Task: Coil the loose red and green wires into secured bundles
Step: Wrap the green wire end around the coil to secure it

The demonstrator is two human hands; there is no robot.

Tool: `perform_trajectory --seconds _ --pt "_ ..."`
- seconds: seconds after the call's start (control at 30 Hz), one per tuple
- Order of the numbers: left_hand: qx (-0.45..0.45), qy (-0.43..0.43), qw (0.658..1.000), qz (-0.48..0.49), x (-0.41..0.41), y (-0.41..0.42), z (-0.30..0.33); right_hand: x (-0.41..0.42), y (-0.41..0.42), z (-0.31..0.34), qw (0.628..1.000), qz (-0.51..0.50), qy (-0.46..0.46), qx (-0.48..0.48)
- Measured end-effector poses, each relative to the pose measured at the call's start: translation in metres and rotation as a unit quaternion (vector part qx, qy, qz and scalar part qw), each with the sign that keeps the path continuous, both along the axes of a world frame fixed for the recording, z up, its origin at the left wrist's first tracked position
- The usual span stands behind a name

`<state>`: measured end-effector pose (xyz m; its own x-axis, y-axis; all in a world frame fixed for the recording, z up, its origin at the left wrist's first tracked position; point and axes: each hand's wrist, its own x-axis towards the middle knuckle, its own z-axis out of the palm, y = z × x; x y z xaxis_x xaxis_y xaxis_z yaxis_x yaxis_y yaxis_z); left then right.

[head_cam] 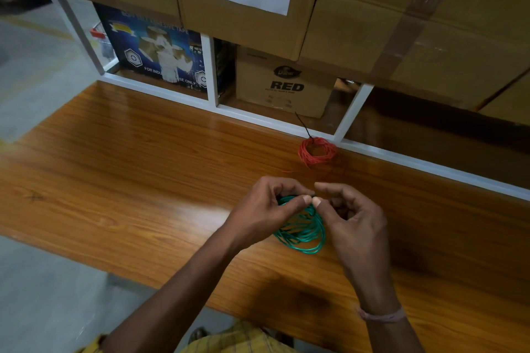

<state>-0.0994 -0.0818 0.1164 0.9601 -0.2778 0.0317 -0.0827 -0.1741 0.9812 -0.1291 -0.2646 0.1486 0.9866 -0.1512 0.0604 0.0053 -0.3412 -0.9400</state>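
I hold the green wire coil [302,231] just above the counter [129,157], both hands at its far edge. My left hand [266,206] pinches the top of the coil between thumb and fingers. My right hand [352,218] meets it there, thumb tip against the wire, fingers curled; something small and dark sits between my thumbs, possibly a tie. Beyond the green coil, the red wire coil [317,150] lies on the counter, a black tie [302,125] sticking up from it, close to the white shelf frame [351,112].
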Motion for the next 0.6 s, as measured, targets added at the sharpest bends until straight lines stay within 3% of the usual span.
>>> perform_trajectory --seconds 0.4,0.6 --pt "0.014 0.008 1.000 0.015 0.0000 -0.0021 -0.0030 0.0035 -0.0008 -0.0070 0.999 0.028 -0.001 -0.041" --pt "0.054 -0.007 0.997 0.049 0.0031 -0.0033 -0.0015 -0.0004 0.0014 -0.0077 0.999 0.049 -0.010 0.001"
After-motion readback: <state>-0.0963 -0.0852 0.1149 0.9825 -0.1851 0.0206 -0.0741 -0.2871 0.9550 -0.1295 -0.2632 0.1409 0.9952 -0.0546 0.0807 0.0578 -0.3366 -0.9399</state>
